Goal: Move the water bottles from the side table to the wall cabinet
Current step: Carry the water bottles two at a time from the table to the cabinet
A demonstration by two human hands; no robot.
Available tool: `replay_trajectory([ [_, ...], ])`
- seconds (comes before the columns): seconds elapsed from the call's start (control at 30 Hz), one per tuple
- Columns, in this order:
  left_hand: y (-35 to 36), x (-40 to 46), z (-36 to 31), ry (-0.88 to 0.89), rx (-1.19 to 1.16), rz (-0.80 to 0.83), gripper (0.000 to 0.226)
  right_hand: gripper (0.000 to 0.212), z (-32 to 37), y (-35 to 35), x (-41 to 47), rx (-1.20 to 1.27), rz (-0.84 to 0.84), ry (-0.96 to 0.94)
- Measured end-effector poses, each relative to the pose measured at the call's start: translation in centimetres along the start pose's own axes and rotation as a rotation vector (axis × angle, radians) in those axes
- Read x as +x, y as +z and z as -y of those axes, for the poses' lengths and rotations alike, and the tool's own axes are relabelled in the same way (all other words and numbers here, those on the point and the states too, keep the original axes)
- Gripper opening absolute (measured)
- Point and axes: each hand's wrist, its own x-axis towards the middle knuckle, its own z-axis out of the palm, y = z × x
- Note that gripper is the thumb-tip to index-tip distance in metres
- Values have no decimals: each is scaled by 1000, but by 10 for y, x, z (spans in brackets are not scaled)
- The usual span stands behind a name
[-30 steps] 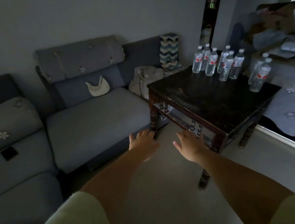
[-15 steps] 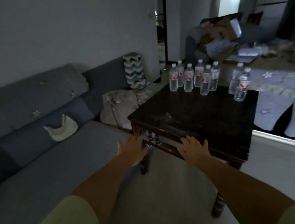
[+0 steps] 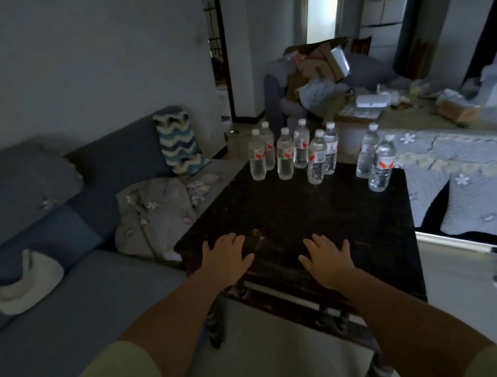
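Both hands reach out over the near edge of the dark table (image 3: 322, 210), the left hand (image 3: 228, 261) and the right hand (image 3: 328, 260) each spread flat with straight fingers and holding nothing. Eight water bottles (image 3: 314, 152) stand upright along the table's far edge, well apart from the hands, six clustered toward the left and two just beside each other at the right corner.

Dim room, pale grey walls (image 3: 75, 59), light floor (image 3: 270, 351). Along the left wall, a blue-grey sofa (image 3: 67, 304) with a zigzag-patterned cushion (image 3: 179, 143) propped at its far end and a crumpled grey garment (image 3: 156, 212) on the seat. Far back, a bright doorway (image 3: 323, 3) beside a white cabinet (image 3: 384, 5). Beyond, an armchair (image 3: 279, 90) heaped with cardboard boxes (image 3: 322, 60). On the right, a flower-embroidered quilted cover (image 3: 472, 157).
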Motion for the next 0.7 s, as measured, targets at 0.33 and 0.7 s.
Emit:
replay_trajectory([
  [0.33,-32,189,-69,67,-48,2,61,58,-99,-63,131,6,-101,123],
  [0.7,-7,319,-116,221,-22,129,62,58,-183,-60,201,50,-39,308],
])
